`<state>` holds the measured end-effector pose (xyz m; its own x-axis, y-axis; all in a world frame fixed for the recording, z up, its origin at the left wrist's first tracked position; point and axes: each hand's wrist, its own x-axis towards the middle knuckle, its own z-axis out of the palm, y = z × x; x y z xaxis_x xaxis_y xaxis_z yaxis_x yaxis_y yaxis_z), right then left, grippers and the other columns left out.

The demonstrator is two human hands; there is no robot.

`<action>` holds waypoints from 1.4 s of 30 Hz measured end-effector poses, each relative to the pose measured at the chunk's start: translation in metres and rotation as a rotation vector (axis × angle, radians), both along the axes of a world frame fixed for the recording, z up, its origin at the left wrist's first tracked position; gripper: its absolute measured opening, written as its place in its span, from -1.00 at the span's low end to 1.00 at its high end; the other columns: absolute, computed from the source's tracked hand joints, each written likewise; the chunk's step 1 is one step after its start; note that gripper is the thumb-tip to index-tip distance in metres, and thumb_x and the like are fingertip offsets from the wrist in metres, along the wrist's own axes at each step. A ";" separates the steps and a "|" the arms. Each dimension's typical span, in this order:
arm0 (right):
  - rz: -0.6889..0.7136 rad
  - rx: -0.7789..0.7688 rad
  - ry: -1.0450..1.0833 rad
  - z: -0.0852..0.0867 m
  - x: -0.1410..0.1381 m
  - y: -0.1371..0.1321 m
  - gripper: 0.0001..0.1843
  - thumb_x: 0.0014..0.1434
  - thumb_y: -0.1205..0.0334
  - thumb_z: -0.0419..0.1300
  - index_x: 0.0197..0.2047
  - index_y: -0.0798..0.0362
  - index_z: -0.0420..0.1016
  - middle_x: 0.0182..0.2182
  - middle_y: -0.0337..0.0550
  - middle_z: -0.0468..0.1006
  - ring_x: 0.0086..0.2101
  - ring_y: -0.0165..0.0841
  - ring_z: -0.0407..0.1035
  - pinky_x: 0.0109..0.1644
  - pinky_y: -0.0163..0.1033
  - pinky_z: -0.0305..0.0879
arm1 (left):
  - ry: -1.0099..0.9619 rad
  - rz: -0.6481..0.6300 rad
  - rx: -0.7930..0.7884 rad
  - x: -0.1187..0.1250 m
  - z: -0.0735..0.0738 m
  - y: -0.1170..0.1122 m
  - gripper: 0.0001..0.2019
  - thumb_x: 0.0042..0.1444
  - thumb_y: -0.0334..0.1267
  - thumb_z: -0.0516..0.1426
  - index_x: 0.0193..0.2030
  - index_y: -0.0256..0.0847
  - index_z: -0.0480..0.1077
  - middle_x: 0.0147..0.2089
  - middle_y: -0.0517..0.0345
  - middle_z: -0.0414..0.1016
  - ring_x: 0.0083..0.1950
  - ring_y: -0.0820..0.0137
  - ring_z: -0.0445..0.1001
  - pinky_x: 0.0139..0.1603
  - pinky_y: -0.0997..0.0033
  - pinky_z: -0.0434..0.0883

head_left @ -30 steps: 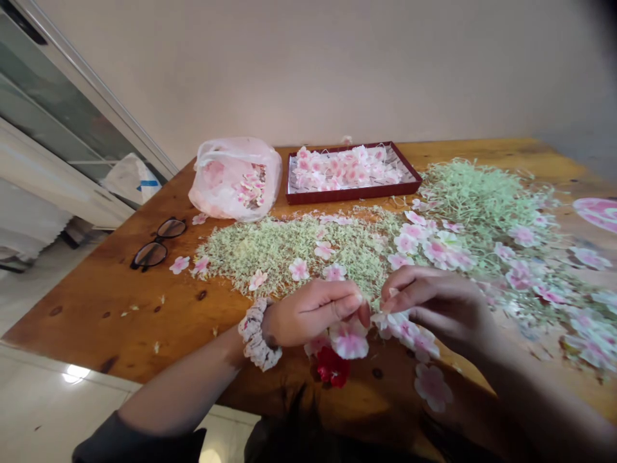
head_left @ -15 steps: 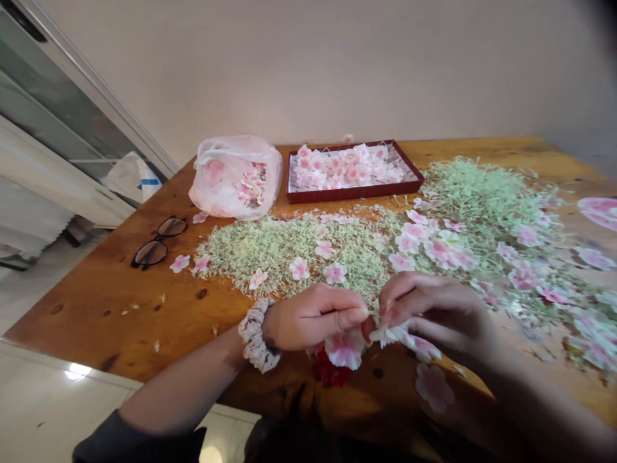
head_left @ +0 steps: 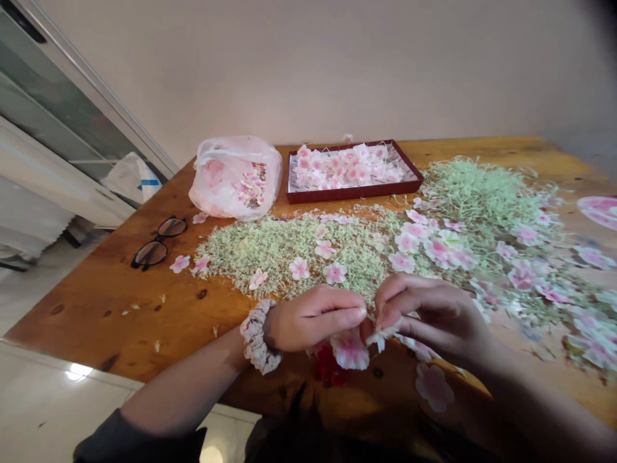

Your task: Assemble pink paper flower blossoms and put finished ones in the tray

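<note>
My left hand (head_left: 322,318), a patterned scrunchie (head_left: 260,335) round its wrist, is closed in a pinch above the table's near edge. A thin pale stem (head_left: 370,316) shows at its fingertips. Just below hangs a pink-and-white artificial flower (head_left: 350,350), and behind that a dark red one (head_left: 330,368). My right hand (head_left: 434,315) faces it, fingers pinched on a white artificial flower (head_left: 384,334) that is tilted and partly hidden. Another pink flower (head_left: 419,349) sits beneath the right fingers. The two hands' fingertips are nearly touching.
Loose pale-green stems (head_left: 289,247) and scattered pink flowers (head_left: 448,251) cover the wooden table's middle and right, with a green heap (head_left: 486,193) behind. A shallow maroon box (head_left: 357,191) of flowers and a plastic bag (head_left: 222,167) stand at the back. Eyeglasses (head_left: 159,243) lie left.
My right hand has shifted slightly left towards my left hand, and the white flower in it has turned. The pink flower under my left hand has swung a little to the right.
</note>
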<state>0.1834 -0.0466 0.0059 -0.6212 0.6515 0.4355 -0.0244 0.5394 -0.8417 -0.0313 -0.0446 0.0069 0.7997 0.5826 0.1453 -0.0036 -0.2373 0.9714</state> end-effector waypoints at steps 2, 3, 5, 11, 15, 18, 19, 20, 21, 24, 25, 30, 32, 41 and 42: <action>-0.009 0.000 -0.011 -0.001 0.000 0.000 -0.83 0.14 0.46 0.21 -0.24 0.02 0.54 -0.33 -0.20 0.50 -0.31 -0.48 0.44 -0.25 -0.37 0.37 | 0.009 0.044 -0.032 0.002 -0.002 -0.002 -0.70 0.30 -0.26 -0.09 -0.43 -0.27 0.30 -0.46 0.22 0.29 -0.40 0.52 0.26 -0.32 0.53 0.23; -0.016 0.004 -0.017 -0.001 0.000 0.000 -0.83 0.14 0.46 0.21 -0.24 0.03 0.54 -0.33 -0.20 0.50 -0.31 -0.48 0.44 -0.25 -0.37 0.36 | 0.016 0.076 -0.048 0.003 -0.003 -0.004 -0.68 0.30 -0.23 -0.09 -0.45 -0.27 0.28 -0.48 0.23 0.27 -0.42 0.52 0.25 -0.34 0.53 0.22; -0.028 0.018 -0.025 -0.003 0.000 -0.001 -0.83 0.13 0.47 0.21 -0.24 0.03 0.53 -0.33 -0.20 0.50 -0.32 -0.47 0.44 -0.26 -0.37 0.36 | 0.027 0.140 -0.080 0.005 -0.006 -0.007 -0.64 0.30 -0.16 -0.09 -0.49 -0.26 0.24 -0.52 0.25 0.22 -0.46 0.52 0.21 -0.37 0.52 0.21; -0.062 0.040 -0.030 -0.004 -0.003 0.000 -0.84 0.14 0.46 0.21 -0.24 0.03 0.52 -0.33 -0.20 0.51 -0.33 -0.47 0.44 -0.27 -0.37 0.36 | -0.024 0.214 -0.160 0.011 -0.014 -0.010 -0.62 0.28 -0.08 -0.07 -0.50 -0.26 0.22 -0.50 0.23 0.21 -0.44 0.50 0.20 -0.37 0.50 0.20; -0.094 0.060 -0.032 -0.006 -0.004 0.001 -0.86 0.14 0.43 0.21 -0.25 0.02 0.52 -0.35 -0.21 0.51 -0.33 -0.47 0.42 -0.28 -0.37 0.35 | -0.044 0.264 -0.250 0.013 -0.018 -0.010 -0.62 0.23 -0.02 -0.02 -0.49 -0.25 0.23 -0.49 0.23 0.17 -0.43 0.49 0.17 -0.38 0.50 0.18; -0.124 0.048 -0.025 -0.009 -0.005 0.001 -0.88 0.15 0.40 0.22 -0.27 0.00 0.52 -0.31 -0.21 0.48 -0.32 -0.47 0.41 -0.26 -0.37 0.35 | -0.083 0.268 -0.333 0.014 -0.020 -0.010 -0.64 0.22 -0.03 0.02 -0.47 -0.26 0.25 -0.50 0.25 0.14 -0.46 0.51 0.12 -0.41 0.51 0.14; -0.134 0.039 -0.020 -0.010 -0.005 0.001 -0.89 0.15 0.39 0.21 -0.27 0.00 0.53 -0.30 -0.21 0.47 -0.32 -0.48 0.40 -0.25 -0.37 0.35 | -0.104 0.263 -0.357 0.015 -0.021 -0.010 -0.65 0.21 -0.04 0.03 -0.47 -0.27 0.25 -0.51 0.26 0.13 -0.47 0.52 0.10 -0.42 0.51 0.13; -0.141 0.030 -0.011 -0.011 -0.006 0.001 -0.89 0.16 0.39 0.21 -0.28 0.00 0.53 -0.30 -0.20 0.46 -0.32 -0.48 0.40 -0.25 -0.36 0.35 | -0.128 0.254 -0.379 0.015 -0.021 -0.010 -0.66 0.21 -0.05 0.03 -0.47 -0.27 0.26 -0.51 0.27 0.13 -0.48 0.53 0.08 -0.43 0.52 0.11; -0.144 0.021 0.003 -0.011 -0.006 0.001 -0.90 0.16 0.38 0.21 -0.28 0.01 0.53 -0.30 -0.20 0.45 -0.33 -0.47 0.40 -0.26 -0.36 0.35 | -0.150 0.242 -0.398 0.015 -0.021 -0.010 -0.66 0.21 -0.06 0.04 -0.47 -0.27 0.26 -0.52 0.27 0.12 -0.49 0.54 0.07 -0.43 0.52 0.10; -0.133 -0.015 0.045 -0.013 -0.007 0.001 -0.90 0.15 0.37 0.22 -0.29 0.01 0.54 -0.32 -0.18 0.46 -0.35 -0.45 0.40 -0.27 -0.33 0.36 | -0.193 0.204 -0.436 0.017 -0.022 -0.009 -0.65 0.19 -0.06 0.06 -0.50 -0.27 0.24 -0.54 0.28 0.11 -0.51 0.54 0.06 -0.44 0.51 0.09; -0.130 -0.030 0.053 -0.013 -0.008 0.001 -0.90 0.15 0.37 0.22 -0.30 0.01 0.55 -0.33 -0.18 0.46 -0.35 -0.45 0.40 -0.28 -0.33 0.36 | -0.198 0.197 -0.444 0.017 -0.022 -0.009 -0.64 0.19 -0.06 0.06 -0.51 -0.27 0.23 -0.54 0.28 0.10 -0.51 0.54 0.06 -0.44 0.50 0.09; -0.129 -0.090 0.083 -0.017 -0.008 0.003 -0.91 0.13 0.35 0.25 -0.33 -0.01 0.59 -0.35 -0.18 0.46 -0.38 -0.45 0.40 -0.31 -0.33 0.36 | -0.181 0.217 -0.417 0.018 -0.021 -0.008 -0.62 0.17 -0.02 0.07 -0.53 -0.26 0.21 -0.55 0.29 0.07 -0.51 0.54 0.04 -0.45 0.49 0.08; -0.124 -0.104 0.096 -0.018 -0.008 0.003 -0.89 0.12 0.36 0.26 -0.32 -0.02 0.60 -0.35 -0.19 0.46 -0.39 -0.46 0.40 -0.33 -0.34 0.35 | -0.175 0.221 -0.401 0.019 -0.021 -0.009 -0.60 0.16 0.00 0.07 -0.53 -0.26 0.20 -0.56 0.29 0.07 -0.51 0.54 0.04 -0.46 0.49 0.08; -0.097 -0.082 0.128 -0.022 -0.006 0.006 -0.90 0.13 0.35 0.25 -0.31 -0.01 0.59 -0.35 -0.18 0.47 -0.37 -0.45 0.41 -0.32 -0.34 0.34 | -0.135 0.225 -0.313 0.019 -0.022 -0.010 -0.61 0.20 -0.01 0.03 -0.52 -0.25 0.18 -0.54 0.28 0.07 -0.49 0.53 0.05 -0.44 0.50 0.10; -0.104 -0.086 0.128 -0.022 -0.006 0.006 -0.91 0.13 0.34 0.25 -0.32 0.00 0.58 -0.35 -0.17 0.47 -0.37 -0.44 0.40 -0.33 -0.33 0.34 | -0.126 0.224 -0.296 0.019 -0.022 -0.009 -0.61 0.20 -0.01 0.02 -0.52 -0.25 0.17 -0.54 0.28 0.06 -0.49 0.52 0.05 -0.43 0.50 0.10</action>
<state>0.1769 -0.0411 -0.0159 -0.4919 0.7475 0.4465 -0.0818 0.4709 -0.8784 -0.0122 -0.0539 -0.0152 0.6349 0.7719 0.0335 -0.1068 0.0447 0.9933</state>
